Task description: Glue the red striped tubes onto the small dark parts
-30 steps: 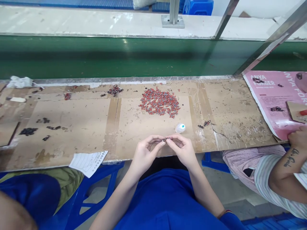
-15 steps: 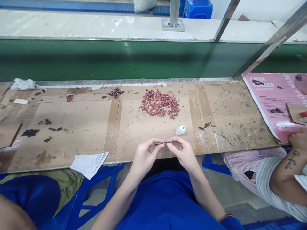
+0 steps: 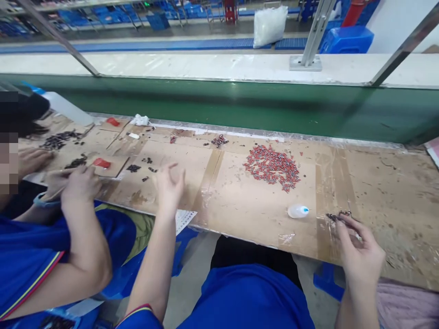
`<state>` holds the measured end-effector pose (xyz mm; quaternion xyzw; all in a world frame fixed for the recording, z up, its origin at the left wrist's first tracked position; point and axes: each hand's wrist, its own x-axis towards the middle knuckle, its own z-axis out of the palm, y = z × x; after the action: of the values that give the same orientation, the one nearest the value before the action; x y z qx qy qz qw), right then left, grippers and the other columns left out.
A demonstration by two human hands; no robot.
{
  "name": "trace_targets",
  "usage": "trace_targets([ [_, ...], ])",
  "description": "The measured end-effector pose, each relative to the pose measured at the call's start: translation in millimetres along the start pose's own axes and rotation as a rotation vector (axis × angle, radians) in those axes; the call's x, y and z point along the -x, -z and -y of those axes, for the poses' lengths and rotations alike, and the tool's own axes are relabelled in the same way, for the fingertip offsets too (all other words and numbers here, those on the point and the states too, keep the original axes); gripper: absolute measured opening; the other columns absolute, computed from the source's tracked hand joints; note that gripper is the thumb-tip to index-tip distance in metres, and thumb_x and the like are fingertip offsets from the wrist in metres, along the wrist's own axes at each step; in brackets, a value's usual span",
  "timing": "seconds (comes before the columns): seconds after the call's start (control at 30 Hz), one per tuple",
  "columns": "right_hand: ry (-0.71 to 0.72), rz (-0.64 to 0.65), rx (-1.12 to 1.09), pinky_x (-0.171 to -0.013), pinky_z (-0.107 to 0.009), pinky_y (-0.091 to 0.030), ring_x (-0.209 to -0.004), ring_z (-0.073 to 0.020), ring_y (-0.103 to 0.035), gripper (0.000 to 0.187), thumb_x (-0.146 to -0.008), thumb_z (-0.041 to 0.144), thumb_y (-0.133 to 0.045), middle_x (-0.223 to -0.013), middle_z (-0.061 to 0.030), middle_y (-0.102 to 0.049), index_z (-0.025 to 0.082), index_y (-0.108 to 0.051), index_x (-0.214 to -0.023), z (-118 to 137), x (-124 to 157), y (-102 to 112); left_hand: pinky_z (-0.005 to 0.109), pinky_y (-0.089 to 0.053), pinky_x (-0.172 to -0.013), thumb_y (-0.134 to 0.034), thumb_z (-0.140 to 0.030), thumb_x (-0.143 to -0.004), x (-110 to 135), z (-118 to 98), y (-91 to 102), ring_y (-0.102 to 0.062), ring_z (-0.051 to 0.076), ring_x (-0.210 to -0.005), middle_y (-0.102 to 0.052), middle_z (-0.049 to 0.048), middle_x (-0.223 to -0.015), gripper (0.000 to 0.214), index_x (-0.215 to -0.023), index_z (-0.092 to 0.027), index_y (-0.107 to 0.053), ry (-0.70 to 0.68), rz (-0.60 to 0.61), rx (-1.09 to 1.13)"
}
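My left hand [image 3: 169,185] is raised over the cardboard-covered bench [image 3: 233,205], its thumb and forefinger apart and nothing visible between them. Just left of it lie small black parts [image 3: 133,168]. At the right, my right hand [image 3: 363,249] has thumb and fingers pinched at a few small dark pieces [image 3: 332,217]; a small dark part [image 3: 345,213] shows at the fingertips. Between my hands, a wide heap of small red-and-dark parts [image 3: 272,168] is spread out. A small translucent bottle with a blue tip [image 3: 297,211] lies in front of it.
To the left, a co-worker's hands [image 3: 77,183] work beside a board with a red piece [image 3: 102,163]. Another small cluster of parts [image 3: 219,140] lies toward the back. A green panel [image 3: 206,103] and metal posts [image 3: 310,41] stand behind the bench. A printed sheet [image 3: 185,220] hangs over the front edge.
My hands were together over the front of the bench, holding a small part. They have separated, the left going left and the right to the pieces at right. The view has swung left.
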<state>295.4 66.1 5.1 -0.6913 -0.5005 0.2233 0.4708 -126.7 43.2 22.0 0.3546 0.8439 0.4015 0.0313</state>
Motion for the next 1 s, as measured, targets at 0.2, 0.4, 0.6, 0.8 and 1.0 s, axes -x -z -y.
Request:
trace_targets([
  [0.2,0.253,-0.065,0.195,-0.083,-0.057,-0.056,-0.106,-0.0343,-0.061,0.049,-0.076,0.05,-0.066,-0.111,-0.0162,-0.062,0.016,-0.068,-0.111,-5,-5,-2,0.068,-0.026,-0.102,-0.072,-0.04,-0.071,-54,69,9.5,-0.032,0.047,-0.131,-0.055,0.0188,-0.123,0.036,-0.09,-0.015,-0.054,0.204,-0.145,-0.163],
  [0.4,0.329,0.145,0.05,-0.072,-0.041,-0.061,-0.1,-0.0261,-0.063,0.039,-0.079,0.043,-0.068,-0.11,-0.0118,-0.062,0.02,-0.066,-0.111,4,18,-14,0.052,-0.039,-0.102,-0.056,-0.02,-0.077,-55,79,0.2,-0.056,0.029,-0.106,-0.067,0.0024,-0.084,0.014,-0.066,-0.019,-0.048,0.08,-0.08,-0.142],
  [0.6,0.321,0.357,0.045,-0.074,-0.041,-0.06,-0.105,-0.0277,-0.061,0.055,-0.075,0.049,-0.073,-0.116,-0.0131,-0.061,0.022,-0.06,-0.12,3,31,-32,0.047,-0.047,-0.094,-0.054,-0.027,-0.077,-11,53,-8.5,-0.064,0.028,-0.093,-0.07,0.0035,-0.083,0.012,-0.07,-0.02,-0.061,-0.077,0.061,-0.07],
  [0.8,0.298,0.372,0.064,-0.08,-0.045,-0.054,-0.098,-0.0288,-0.062,0.034,-0.079,0.047,-0.068,-0.104,-0.0117,-0.068,0.022,-0.065,-0.103,8,30,-50,0.038,-0.051,-0.092,-0.056,-0.038,-0.08,63,1,-47.3,-0.067,0.023,-0.093,-0.075,0.0037,-0.094,0.021,-0.08,-0.024,-0.071,-0.327,0.393,0.113],
  [1.0,0.079,0.402,-0.132,-0.085,-0.043,-0.052,-0.094,-0.0252,-0.067,0.032,-0.079,0.042,-0.069,-0.107,-0.0116,-0.071,0.021,-0.057,-0.1,14,35,-48,0.037,-0.052,-0.086,-0.053,-0.028,-0.086,99,-39,-63.5,-0.066,0.022,-0.092,-0.074,0.0068,-0.092,0.021,-0.091,-0.024,-0.073,-0.498,0.586,0.314],
])
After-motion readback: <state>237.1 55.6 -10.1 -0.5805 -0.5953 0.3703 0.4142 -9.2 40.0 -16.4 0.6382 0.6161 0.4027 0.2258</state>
